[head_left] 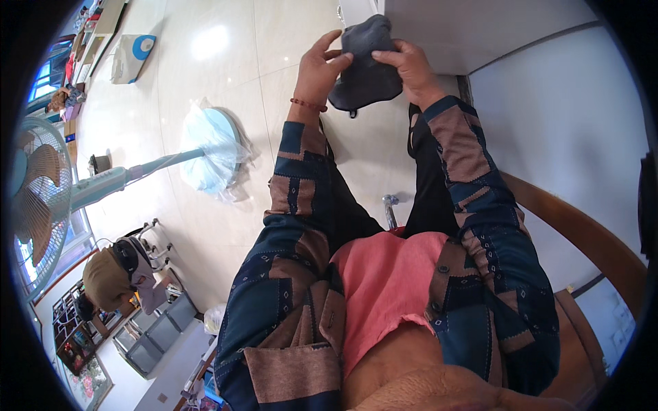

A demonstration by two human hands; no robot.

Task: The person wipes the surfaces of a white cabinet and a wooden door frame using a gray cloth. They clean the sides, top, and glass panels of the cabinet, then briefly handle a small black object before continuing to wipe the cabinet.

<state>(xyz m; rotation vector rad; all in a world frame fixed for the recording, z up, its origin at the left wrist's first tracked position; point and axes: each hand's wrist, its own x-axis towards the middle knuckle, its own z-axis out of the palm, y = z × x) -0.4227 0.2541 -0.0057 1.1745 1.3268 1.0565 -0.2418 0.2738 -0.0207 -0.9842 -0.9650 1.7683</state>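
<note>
A dark grey, soft, pouch-like thing (pixel 367 79) with a rounded lower edge and a small black tab hangs between my two hands, over the tiled floor. Its exact kind I cannot make out. My left hand (pixel 320 72) grips its left edge, thumb on the near face, and a beaded bracelet circles that wrist. On the other side, my right hand (pixel 411 70) pinches the right edge with the thumb across the front. The fingers behind the cloth are partly hidden.
A white cabinet-like surface (pixel 439 34) stands just beyond my right hand. To the left is a standing fan (pixel 103 186), its blue base wrapped in clear plastic. A wooden chair arm (pixel 576 233) curves at my right. A white bag (pixel 130 58) stands farther off.
</note>
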